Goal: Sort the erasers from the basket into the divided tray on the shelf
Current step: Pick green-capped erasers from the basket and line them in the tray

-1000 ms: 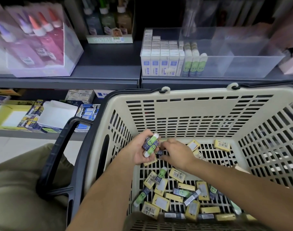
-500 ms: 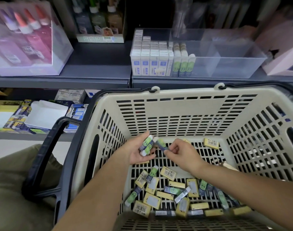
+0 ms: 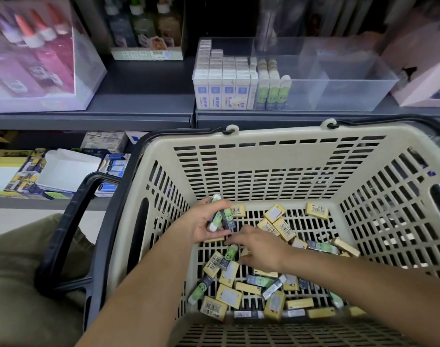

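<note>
A beige slotted basket (image 3: 264,156) holds several loose erasers: yellow boxed ones (image 3: 229,295) and green-faced stick ones (image 3: 200,291). My left hand (image 3: 206,222) grips a small bunch of green-faced erasers (image 3: 220,217) above the basket's floor. My right hand (image 3: 260,249) reaches palm down among the pile, its fingertips at a green-faced eraser (image 3: 230,254); whether it grips it I cannot tell. On the shelf behind stands the clear divided tray (image 3: 351,96), with white-and-blue erasers (image 3: 222,90) filling its left part and a few green-faced ones (image 3: 272,90) beside them.
The basket's black handle (image 3: 71,221) hangs down at its left side, over my knee. A clear box of glue bottles (image 3: 36,53) stands on the shelf at the left. The lower shelf holds stationery packs (image 3: 64,171). A pink box (image 3: 419,58) sits right of the tray.
My right hand passed a green-faced eraser into my left hand, then dropped back down into the pile. My left hand has stayed at about the same spot, holding more erasers.
</note>
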